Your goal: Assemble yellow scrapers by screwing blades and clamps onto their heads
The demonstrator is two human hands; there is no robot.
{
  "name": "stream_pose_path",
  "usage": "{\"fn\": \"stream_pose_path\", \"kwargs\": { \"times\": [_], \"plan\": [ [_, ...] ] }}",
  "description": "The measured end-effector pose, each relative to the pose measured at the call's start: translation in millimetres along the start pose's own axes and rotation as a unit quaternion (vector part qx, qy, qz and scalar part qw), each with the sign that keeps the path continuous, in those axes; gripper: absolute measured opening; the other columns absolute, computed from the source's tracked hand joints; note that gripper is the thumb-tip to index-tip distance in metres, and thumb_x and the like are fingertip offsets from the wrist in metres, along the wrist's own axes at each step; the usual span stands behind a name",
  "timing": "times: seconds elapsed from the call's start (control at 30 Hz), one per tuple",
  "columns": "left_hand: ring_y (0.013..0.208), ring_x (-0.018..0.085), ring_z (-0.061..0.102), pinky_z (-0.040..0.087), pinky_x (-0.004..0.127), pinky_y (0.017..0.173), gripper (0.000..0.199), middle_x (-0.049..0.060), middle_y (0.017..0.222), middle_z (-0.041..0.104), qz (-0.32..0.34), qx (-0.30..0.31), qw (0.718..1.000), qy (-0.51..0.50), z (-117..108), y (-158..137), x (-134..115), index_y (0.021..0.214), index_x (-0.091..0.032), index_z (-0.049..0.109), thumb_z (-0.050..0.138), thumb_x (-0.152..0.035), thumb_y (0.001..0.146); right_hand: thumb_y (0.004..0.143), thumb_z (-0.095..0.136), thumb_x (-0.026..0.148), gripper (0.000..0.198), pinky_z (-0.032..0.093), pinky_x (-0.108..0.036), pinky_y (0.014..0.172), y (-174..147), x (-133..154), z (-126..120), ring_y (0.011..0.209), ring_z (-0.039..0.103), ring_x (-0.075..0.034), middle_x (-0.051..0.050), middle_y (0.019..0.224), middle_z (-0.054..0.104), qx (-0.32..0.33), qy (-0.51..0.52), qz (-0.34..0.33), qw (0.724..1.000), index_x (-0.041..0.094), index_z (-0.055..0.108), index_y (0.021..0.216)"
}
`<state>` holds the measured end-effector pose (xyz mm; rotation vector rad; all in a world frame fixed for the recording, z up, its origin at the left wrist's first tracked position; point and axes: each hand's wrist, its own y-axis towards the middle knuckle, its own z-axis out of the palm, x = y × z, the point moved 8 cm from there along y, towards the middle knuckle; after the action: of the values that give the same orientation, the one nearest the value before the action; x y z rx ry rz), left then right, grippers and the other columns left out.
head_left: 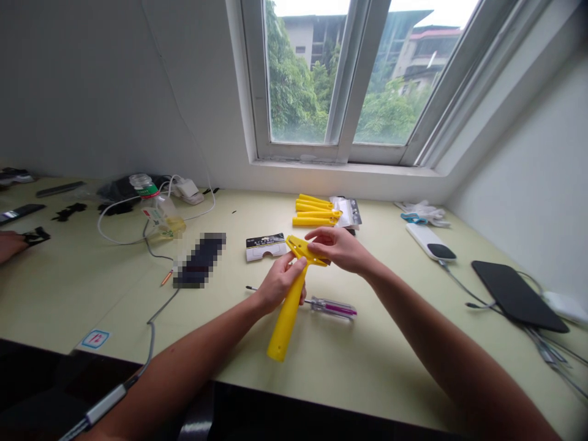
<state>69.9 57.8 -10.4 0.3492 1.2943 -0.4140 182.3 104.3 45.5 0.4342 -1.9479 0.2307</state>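
Note:
A yellow plastic scraper (pixel 288 315) with a long round handle and a wide flat head slants above the table. My left hand (pixel 278 283) is closed around its neck, the thumb lying along the top. At the head, my right hand (pixel 339 248) has its fingers and thumb pressed on the right side; anything small between them is hidden. Just beneath lies a screwdriver (pixel 333 307) with a clear and purple handle, its shaft partly covered by my left hand. A black-and-white printed card (pixel 265 247) rests behind the scraper head.
Several yellow handles (pixel 316 219) lie near the window beside clear packaging (pixel 346 213). Leftward are a blurred dark phone-like object (pixel 201 260), a bottle (pixel 160 211) and cables. A white device (pixel 429 242) and black tablet-like slab (pixel 519 295) lie right. Another person's hand (pixel 13 245) shows far left.

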Motion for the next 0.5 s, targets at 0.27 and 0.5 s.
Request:
{"fn": "stream_pose_path", "kwargs": {
  "times": [0.27,0.5],
  "plan": [
    [0.036,0.014,0.052,0.043,0.021,0.037,0.04,-0.005,0.047,0.056,0.006,-0.002,1.0,-0.006,2.1,0.0,0.0,0.11,-0.017,0.045,0.055,-0.05,0.091,0.08,0.065,0.042,0.028,0.041,-0.023,0.048,-2.4,2.9,-2.1,0.056,0.052,-0.01,-0.001,0.068,0.062,-0.016,-0.031,0.006,0.999,0.014,0.067,0.084],
    [0.035,0.014,0.051,0.043,0.022,0.037,0.043,-0.004,0.048,0.056,0.007,0.012,1.0,-0.019,4.2,-0.9,1.4,0.113,-0.016,0.045,0.056,-0.051,0.09,0.075,0.069,0.047,0.034,0.041,-0.023,0.05,-1.8,4.2,-2.4,0.058,0.052,-0.01,-0.001,0.07,0.06,-0.025,0.017,0.013,0.999,0.014,0.065,0.081]
  ]
}}
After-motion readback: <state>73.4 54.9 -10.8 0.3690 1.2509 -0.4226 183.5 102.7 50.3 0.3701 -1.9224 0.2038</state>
